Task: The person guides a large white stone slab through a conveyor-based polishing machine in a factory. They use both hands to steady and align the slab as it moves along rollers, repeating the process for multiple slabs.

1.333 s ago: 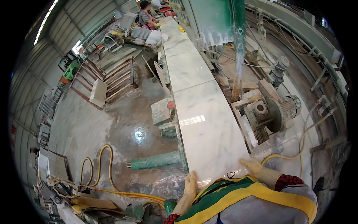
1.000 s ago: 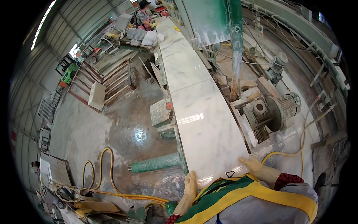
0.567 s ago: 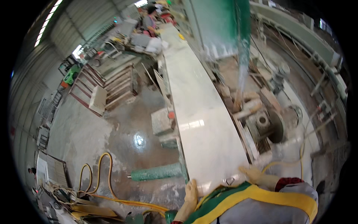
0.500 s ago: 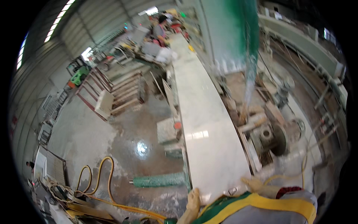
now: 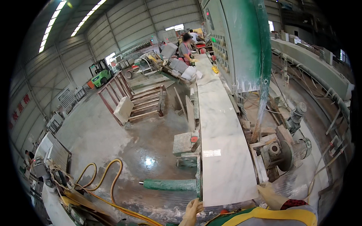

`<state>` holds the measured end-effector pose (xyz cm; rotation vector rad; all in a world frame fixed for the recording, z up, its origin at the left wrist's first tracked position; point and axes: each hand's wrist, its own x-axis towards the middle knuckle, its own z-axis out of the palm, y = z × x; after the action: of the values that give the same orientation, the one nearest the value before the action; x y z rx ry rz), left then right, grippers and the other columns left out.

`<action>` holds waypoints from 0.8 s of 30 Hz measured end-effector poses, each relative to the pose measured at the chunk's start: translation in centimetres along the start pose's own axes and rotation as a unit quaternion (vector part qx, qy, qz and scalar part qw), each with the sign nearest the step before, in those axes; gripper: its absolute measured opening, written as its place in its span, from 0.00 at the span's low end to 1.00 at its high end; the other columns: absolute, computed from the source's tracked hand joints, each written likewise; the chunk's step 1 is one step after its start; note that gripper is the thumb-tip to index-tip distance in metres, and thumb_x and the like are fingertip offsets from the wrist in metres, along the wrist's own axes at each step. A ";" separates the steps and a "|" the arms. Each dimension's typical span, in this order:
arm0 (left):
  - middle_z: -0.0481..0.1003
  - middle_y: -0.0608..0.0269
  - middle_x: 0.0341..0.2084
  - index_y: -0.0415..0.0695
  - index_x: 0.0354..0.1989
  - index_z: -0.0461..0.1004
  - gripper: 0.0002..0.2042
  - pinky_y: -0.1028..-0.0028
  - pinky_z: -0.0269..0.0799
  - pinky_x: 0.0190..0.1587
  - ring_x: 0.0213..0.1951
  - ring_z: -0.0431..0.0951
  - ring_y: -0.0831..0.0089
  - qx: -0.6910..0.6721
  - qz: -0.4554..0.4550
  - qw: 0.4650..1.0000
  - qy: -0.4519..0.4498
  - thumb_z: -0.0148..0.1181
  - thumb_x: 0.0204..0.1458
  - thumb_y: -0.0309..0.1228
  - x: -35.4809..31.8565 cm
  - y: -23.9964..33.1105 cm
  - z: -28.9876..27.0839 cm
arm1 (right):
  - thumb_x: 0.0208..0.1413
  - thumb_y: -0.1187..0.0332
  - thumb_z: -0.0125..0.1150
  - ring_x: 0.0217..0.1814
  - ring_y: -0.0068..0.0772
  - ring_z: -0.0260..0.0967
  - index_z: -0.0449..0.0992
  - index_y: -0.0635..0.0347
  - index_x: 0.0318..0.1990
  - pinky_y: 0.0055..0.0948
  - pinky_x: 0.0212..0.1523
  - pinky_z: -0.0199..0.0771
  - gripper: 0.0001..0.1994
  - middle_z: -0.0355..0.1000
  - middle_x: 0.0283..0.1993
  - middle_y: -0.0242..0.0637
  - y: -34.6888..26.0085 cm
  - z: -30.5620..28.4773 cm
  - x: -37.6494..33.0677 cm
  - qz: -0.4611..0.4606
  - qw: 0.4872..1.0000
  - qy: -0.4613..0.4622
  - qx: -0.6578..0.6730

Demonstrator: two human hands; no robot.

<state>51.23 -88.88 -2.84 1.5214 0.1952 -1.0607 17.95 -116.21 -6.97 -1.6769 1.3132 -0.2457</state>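
Observation:
A long polished white marble slab (image 5: 228, 169) with faint grey veins lies on a narrow line that stretches away from me. At its near left corner my left hand (image 5: 193, 209) is closed, its curled fingers against the slab's edge. My right hand (image 5: 268, 195) holds the right edge close to the near right corner, with fingertips bent at the rim and partly hidden. Both hands look covered in pale gloves or dust. Beside the line on the left sticks out a green roller (image 5: 169, 184).
A green control cabinet (image 5: 250, 49) and a motor (image 5: 283, 150) stand right of the line. Left are a red button (image 5: 194, 139), a yellow hose (image 5: 113, 180), a metal rack (image 5: 147, 101) and a green forklift (image 5: 101, 77). A co-worker (image 5: 184, 49) stands at the far end.
My view has tilted up and steadied, so the scene sits further right and the slab's near edge shows more fully. Both hands stay at the slab's near corners.

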 end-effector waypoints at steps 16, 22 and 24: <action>0.80 0.60 0.44 0.40 0.65 0.69 0.25 0.69 0.75 0.46 0.43 0.79 0.71 -0.395 0.249 0.883 -0.051 0.63 0.69 0.46 -11.0 -19.1 -40.0 | 0.67 0.56 0.54 0.76 0.55 0.62 0.70 0.65 0.69 0.50 0.80 0.53 0.29 0.68 0.72 0.54 -17.3 15.6 -3.7 -0.585 0.729 -0.041 -0.353; 0.83 0.60 0.36 0.36 0.59 0.76 0.19 0.73 0.77 0.34 0.33 0.79 0.75 -0.243 0.297 0.814 0.437 0.56 0.73 0.41 -24.8 -18.7 -38.6 | 0.63 0.65 0.58 0.76 0.60 0.64 0.72 0.65 0.68 0.52 0.79 0.59 0.27 0.70 0.72 0.57 -13.1 11.2 -1.1 -0.606 0.720 -0.095 -0.325; 0.83 0.59 0.37 0.35 0.60 0.76 0.19 0.74 0.77 0.38 0.35 0.80 0.74 -0.215 0.291 0.762 0.536 0.54 0.74 0.40 -29.3 -21.0 -39.8 | 0.60 0.65 0.59 0.73 0.64 0.67 0.73 0.70 0.67 0.56 0.77 0.62 0.28 0.72 0.69 0.58 -10.6 7.9 -0.5 -0.618 0.702 -0.074 -0.345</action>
<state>40.64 -36.21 -2.25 1.4370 0.6533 0.4363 29.72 -111.83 -2.86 -2.9598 -0.1440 -0.3888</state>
